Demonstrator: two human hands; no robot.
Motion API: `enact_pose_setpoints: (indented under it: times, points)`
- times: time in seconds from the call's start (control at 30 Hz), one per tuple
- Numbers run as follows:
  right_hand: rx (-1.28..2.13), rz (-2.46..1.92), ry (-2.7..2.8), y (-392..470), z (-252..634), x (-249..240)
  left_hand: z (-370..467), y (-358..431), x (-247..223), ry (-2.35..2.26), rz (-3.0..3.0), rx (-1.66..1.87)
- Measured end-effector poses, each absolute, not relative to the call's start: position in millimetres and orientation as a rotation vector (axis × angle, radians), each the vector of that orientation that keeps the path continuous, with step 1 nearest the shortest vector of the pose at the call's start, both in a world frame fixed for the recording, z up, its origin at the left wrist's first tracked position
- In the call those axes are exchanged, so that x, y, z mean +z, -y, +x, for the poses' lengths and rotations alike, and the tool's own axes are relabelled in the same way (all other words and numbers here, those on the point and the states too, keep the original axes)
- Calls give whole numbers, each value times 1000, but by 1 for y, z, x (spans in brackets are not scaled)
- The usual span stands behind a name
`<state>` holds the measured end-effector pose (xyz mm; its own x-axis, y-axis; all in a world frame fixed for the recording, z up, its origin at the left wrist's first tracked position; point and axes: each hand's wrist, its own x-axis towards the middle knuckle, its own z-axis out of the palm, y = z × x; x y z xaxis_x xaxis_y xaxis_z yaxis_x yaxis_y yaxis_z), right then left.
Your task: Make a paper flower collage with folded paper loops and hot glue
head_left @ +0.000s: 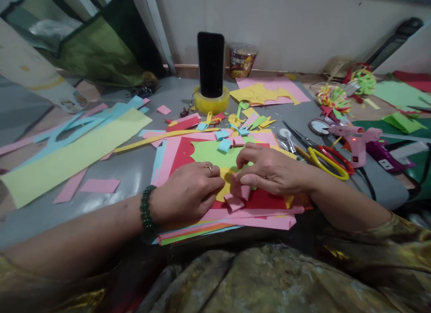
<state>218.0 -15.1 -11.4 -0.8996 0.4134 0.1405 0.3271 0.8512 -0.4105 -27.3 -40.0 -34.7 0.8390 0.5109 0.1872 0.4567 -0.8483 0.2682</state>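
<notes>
A yellow disc (227, 177) lies between the two hands, on the pile of paper (266, 219), with a red sheet (266, 200) and a green sheet (210, 152) around it. Two pink curls (235, 202) sit at its right side, one nearer the person than the other. The left hand (193, 189) rests at the disc's left edge, its fingers curled close together; whether they grip anything I cannot tell. The right hand (274, 169) bends over the farther curl, thumb and forefinger near each other and partly covering it; whether they pinch it I cannot tell.

Just beyond the hands are small blue curls (224, 145) and mixed scraps. Right of the pile, scissors (328, 162) with yellow and red handles lie near a pink glue gun (358, 147), its small light lit. To the left, a long pale-green strip (81, 153) lies across blue strips on the grey counter (111, 218). Farther back, a phone (211, 63) stands upright at a yellow tape roll (211, 103), with a cup (240, 63) beside it against the wall. A fringed paper flower (333, 99) lies at the far right.
</notes>
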Motion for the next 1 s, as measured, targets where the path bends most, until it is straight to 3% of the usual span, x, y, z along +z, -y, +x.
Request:
enact_pose_setpoints:
  times: [1.0]
  points:
    - [719,-976,2635,9,215,-17,-35,42,-24,-638,3001,378]
